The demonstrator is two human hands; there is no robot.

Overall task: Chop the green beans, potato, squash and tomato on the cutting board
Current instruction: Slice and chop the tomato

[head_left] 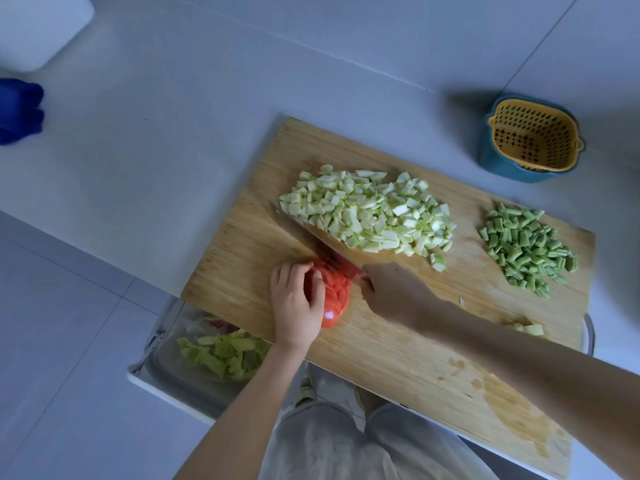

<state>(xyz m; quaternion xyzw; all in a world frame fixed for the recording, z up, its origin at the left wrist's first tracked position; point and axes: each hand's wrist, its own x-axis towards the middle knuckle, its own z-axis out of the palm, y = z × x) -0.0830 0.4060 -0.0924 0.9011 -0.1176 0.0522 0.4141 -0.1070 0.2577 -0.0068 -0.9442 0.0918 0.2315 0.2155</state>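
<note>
A red tomato [334,294], partly cut into slices, lies near the front left of the wooden cutting board [398,358]. My left hand [294,303] grips it from the left with curled fingers. My right hand [394,292] holds the handle of a knife [304,233], whose blade runs up and left across the tomato's far end. Behind the blade sits a heap of diced pale squash [374,213]. Chopped green beans [526,247] are piled at the board's right side. A few squash bits [530,329] show beside my right forearm.
A yellow strainer in a blue bowl [530,140] stands on the counter behind the board's right end. A clear container with green peelings [221,353] sits below the board's front left edge. A blue cloth [20,110] and a white box [38,26] lie far left.
</note>
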